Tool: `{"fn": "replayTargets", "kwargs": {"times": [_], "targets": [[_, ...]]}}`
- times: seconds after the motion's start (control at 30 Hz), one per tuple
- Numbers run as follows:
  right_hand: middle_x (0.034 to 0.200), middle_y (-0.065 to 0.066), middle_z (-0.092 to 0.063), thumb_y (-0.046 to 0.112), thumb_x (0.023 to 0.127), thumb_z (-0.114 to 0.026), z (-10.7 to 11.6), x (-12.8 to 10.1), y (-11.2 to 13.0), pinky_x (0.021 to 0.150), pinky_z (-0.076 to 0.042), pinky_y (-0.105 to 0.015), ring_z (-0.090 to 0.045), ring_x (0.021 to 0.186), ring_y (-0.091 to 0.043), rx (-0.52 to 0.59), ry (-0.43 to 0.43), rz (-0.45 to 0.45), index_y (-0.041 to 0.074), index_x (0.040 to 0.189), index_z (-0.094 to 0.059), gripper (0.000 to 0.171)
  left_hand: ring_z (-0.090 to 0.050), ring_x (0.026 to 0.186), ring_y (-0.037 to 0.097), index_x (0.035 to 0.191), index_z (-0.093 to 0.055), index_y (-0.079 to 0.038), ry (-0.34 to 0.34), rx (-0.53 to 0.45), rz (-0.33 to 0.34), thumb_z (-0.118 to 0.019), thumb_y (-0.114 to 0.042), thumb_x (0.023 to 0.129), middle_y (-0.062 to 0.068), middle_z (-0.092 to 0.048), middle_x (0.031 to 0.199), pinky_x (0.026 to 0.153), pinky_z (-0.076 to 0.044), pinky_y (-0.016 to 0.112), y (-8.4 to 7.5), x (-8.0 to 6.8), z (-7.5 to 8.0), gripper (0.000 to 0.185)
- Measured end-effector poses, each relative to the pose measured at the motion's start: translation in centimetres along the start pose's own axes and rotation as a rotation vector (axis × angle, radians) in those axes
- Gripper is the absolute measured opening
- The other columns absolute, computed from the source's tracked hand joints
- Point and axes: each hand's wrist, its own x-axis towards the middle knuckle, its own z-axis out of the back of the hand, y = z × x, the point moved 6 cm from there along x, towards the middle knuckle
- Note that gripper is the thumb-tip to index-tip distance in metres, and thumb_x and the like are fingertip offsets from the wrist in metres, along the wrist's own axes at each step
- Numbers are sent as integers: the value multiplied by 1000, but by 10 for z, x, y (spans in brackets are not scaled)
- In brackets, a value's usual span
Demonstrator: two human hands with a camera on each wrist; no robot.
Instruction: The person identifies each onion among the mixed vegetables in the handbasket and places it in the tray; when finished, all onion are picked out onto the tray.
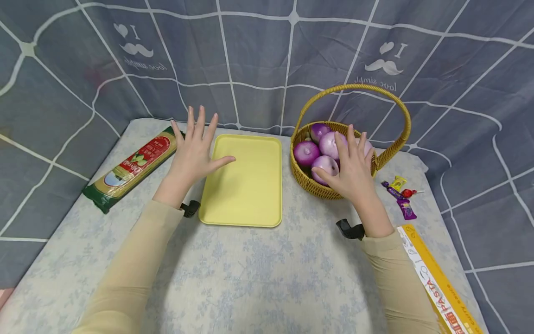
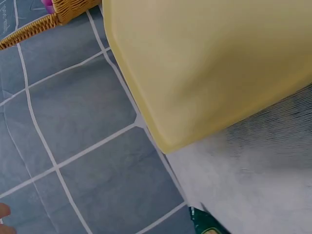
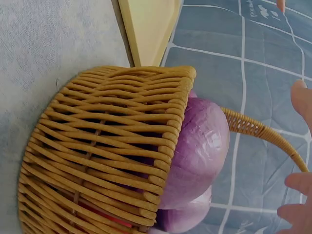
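Note:
My left hand (image 1: 193,155) is spread with straight fingers, holding nothing, between a green and gold pasta packet (image 1: 135,162) and a yellow tray (image 1: 244,185). Its thumb reaches over the tray's left side. My right hand (image 1: 353,174) hovers with fingers spread over the front right of a wicker basket (image 1: 321,189), hiding part of it. Inside the basket lie several purple onions (image 1: 306,153); the right wrist view shows an onion (image 3: 200,151) bulging above the rim, with the fingers (image 3: 297,185) apart from it.
Wrapped candies (image 1: 406,209) and a red lollipop (image 1: 408,193) lie right of the basket. A long yellow and white pasta box (image 1: 438,283) is partly under my right forearm. The basket's tall handle (image 1: 354,86) arches up near the grey checked curtain (image 1: 263,55).

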Motion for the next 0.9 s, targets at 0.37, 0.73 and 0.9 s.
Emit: {"fn": "replayTargets", "kwargs": {"times": [0.37,0.73,0.9], "targets": [[166,-15,-3,68,85,-61,-5,-9,-1,112,-2,-75,5,148,-51,61,-20,18,7,157,-23,102,9,151,42,160,-6,-14,49,-157,70,-61,-66,86,19,5,165,112,2,75,19,-19,-11,106],[160,-25,-24,33,82,-77,-14,-23,-7,116,-18,-68,-20,146,-50,174,-69,-18,2,152,-34,87,-4,150,46,159,-15,-7,127,-364,187,-64,-50,91,22,-5,164,115,-13,71,38,-49,-30,94],[156,-23,-31,32,83,-77,-17,-28,-14,115,-29,-61,-31,144,-41,249,-80,-80,1,150,-36,84,-5,148,50,159,-13,-10,187,-411,256,-61,-51,93,22,-6,164,111,-16,74,49,-61,-43,91]]}}
